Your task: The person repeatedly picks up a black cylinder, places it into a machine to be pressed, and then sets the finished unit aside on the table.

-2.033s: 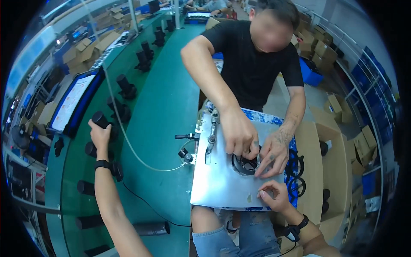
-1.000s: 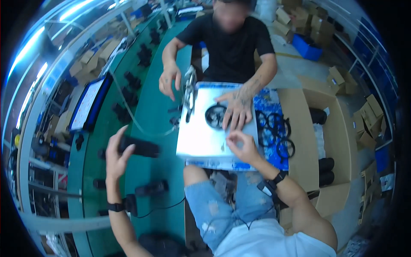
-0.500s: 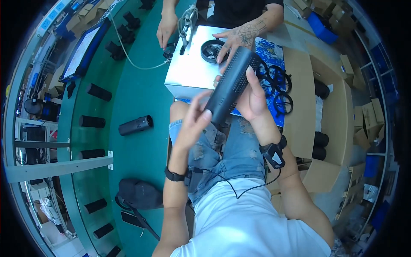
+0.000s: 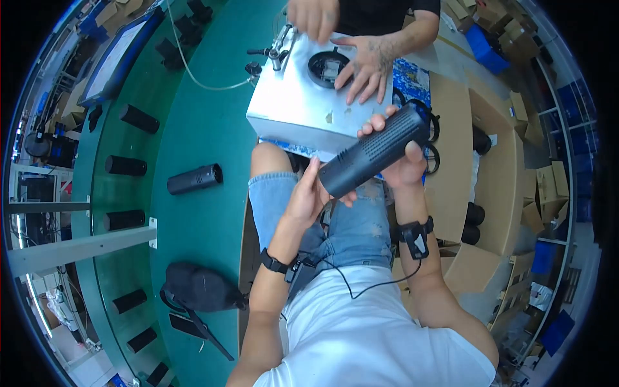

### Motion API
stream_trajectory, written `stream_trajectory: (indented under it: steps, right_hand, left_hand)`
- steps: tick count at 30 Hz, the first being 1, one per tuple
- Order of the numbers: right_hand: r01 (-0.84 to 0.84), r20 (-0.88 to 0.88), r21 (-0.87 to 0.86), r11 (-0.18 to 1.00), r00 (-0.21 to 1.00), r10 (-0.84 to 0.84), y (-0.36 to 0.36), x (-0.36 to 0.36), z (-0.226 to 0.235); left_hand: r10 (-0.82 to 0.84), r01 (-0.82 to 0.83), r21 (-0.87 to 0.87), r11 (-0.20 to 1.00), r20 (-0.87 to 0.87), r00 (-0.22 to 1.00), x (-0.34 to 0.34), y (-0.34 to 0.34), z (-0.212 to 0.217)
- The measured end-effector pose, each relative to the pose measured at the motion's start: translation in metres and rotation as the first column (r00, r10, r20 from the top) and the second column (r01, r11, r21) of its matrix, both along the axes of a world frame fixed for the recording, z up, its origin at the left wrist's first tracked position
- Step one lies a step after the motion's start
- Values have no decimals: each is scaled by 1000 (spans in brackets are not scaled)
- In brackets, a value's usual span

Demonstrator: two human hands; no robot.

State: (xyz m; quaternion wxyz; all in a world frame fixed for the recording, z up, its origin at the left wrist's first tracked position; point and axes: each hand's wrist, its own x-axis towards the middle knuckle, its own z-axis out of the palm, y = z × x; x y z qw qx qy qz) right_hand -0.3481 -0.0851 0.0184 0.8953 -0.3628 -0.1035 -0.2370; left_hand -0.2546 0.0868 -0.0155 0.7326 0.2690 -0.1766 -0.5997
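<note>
I hold a black cylindrical device with a perforated grille (image 4: 374, 151) over my lap, tilted up to the right. My left hand (image 4: 308, 197) cups its lower end. My right hand (image 4: 398, 169) wraps its upper half from behind, thumb on the side. Just beyond it sits a silver metal box (image 4: 293, 113) with a round black opening (image 4: 325, 66). Another person's hands rest on that box, one at the opening (image 4: 364, 64), one at the far edge (image 4: 314, 16).
A green bench (image 4: 206, 129) runs along my left with several black cylinders on it, the nearest (image 4: 193, 179) lying on its side. A black pouch (image 4: 200, 289) lies nearer me. Cardboard trays (image 4: 496, 168) with more cylinders stand on my right. A monitor (image 4: 116, 58) is far left.
My left hand reached to the bench, took a black cylinder and brought it to my lap, where both hands now hold it. The view tilted down toward my lap.
</note>
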Motion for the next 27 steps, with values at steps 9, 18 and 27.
stream_trajectory:
  steps: [9,18,27]
  right_hand:
    - [189,-247,-222,957,938,-243,12,0,-3]
    - [354,-82,-224,908,922,-379,-29,27,14]
    - [507,56,-636,581,782,-621,-81,102,45]
  left_hand:
    - [153,-154,-8,988,161,975,2,-4,-54]
    - [222,-214,-109,971,68,973,18,-12,-62]
    - [128,-128,-15,992,127,984,24,-10,-72]
